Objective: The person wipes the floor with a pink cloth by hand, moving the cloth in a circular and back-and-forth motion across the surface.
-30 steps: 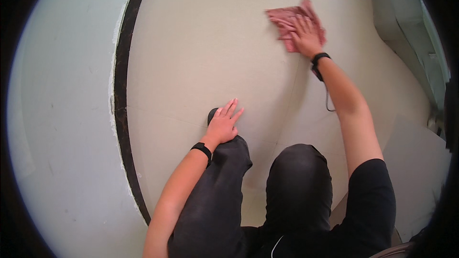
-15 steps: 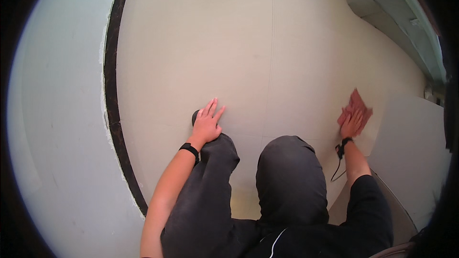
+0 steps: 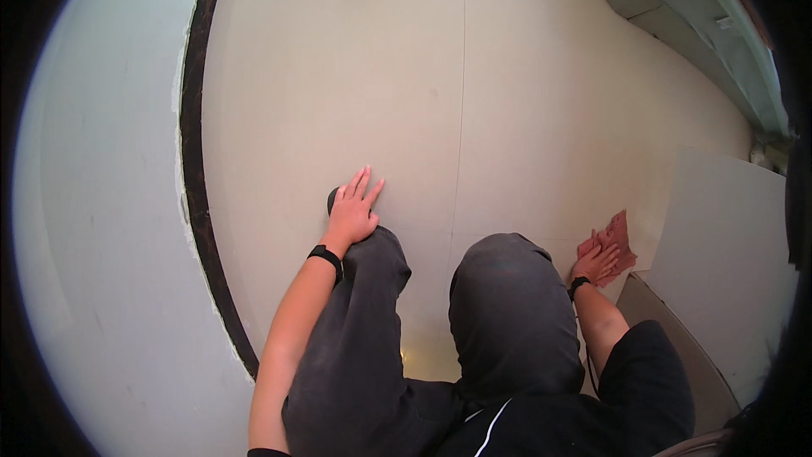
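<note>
My right hand (image 3: pixel 597 264) lies flat with spread fingers on a crumpled reddish-pink cloth (image 3: pixel 622 237). The cloth rests on the pale tiled floor (image 3: pixel 355 68), to the right of my right knee. A black band circles that wrist. My left hand (image 3: pixel 353 213) is at my left knee, its fingers stretched forward and apart, holding nothing. Part of a dark shoe (image 3: pixel 332 200) shows beside its fingers. Another black band (image 3: pixel 326 256) is on my left wrist. Both knees are bent in dark grey trousers (image 3: pixel 512 313).
A white wall (image 3: pixel 101 186) with a dark skirting strip (image 3: pixel 194 135) runs along the left. On the right stands a light grey panel (image 3: pixel 727 245), close to my right arm. A covered pale piece of furniture (image 3: pixel 668 0) is at the far right.
My right hand and the cloth have moved back toward me and slightly left across the floor. The left hand stays by the knee; the view has shifted a little.
</note>
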Motion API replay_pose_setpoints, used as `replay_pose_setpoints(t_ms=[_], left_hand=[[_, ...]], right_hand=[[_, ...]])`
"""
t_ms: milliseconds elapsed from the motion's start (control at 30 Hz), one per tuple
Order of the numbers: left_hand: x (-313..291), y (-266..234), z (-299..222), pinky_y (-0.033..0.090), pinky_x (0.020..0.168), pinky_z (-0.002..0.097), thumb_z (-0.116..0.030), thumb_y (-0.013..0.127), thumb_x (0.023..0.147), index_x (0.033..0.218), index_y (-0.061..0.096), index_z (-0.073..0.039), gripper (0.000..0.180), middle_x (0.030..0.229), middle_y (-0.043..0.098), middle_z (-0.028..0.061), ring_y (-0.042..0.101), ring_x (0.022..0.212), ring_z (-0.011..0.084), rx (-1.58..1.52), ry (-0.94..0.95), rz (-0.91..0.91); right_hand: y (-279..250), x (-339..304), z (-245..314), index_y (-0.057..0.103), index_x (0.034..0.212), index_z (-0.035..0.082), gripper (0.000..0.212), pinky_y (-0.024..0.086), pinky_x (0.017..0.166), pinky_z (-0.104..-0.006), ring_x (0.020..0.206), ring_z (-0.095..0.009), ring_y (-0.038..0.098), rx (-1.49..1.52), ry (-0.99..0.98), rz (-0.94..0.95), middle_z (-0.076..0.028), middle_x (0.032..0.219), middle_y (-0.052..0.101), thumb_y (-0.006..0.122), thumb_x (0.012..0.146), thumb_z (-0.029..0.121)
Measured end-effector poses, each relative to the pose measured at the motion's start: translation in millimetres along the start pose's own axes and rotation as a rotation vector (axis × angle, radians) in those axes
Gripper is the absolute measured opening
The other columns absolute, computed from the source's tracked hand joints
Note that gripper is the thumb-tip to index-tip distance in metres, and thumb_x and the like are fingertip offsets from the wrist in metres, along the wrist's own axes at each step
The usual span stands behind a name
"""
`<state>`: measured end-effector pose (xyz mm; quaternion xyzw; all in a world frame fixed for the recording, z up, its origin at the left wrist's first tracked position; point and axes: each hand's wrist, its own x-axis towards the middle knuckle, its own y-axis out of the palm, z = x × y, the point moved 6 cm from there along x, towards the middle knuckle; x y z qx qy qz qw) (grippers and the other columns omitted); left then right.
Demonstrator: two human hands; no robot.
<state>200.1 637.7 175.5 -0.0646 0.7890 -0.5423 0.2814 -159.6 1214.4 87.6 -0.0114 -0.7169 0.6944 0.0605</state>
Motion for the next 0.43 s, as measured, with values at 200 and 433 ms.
replay_pose_setpoints(t_ms=[200, 433], left_hand=[[-13, 7, 14, 0.026, 0.123, 0.0500, -0.020, 0.063, 0.082, 0.156, 0.046, -0.021, 0.076, 0.171, 0.025, 0.0120, 0.026, 0.156, 0.0264, 0.060, -0.046, -0.039], [-30, 22, 18, 0.022, 0.125, 0.0538, -0.020, 0.062, 0.087, 0.154, 0.049, -0.018, 0.068, 0.170, 0.027, 0.0123, 0.028, 0.155, 0.0256, 0.131, -0.045, -0.024]], right_hand=[[6, -15, 12, 0.023, 0.167, 0.017, 0.069, 0.015, 0.126, -0.0547, 0.157, -0.036, 0.023, -0.188, -0.030, -0.017, -0.011, 0.172, 0.024, 0.037, 0.108, 0.051], [10, -30, 15, 0.023, 0.167, 0.020, 0.069, 0.014, 0.126, -0.0563, 0.157, -0.035, 0.023, 0.014, -0.050, -0.104, -0.009, 0.172, 0.024, 0.039, 0.108, 0.051]])
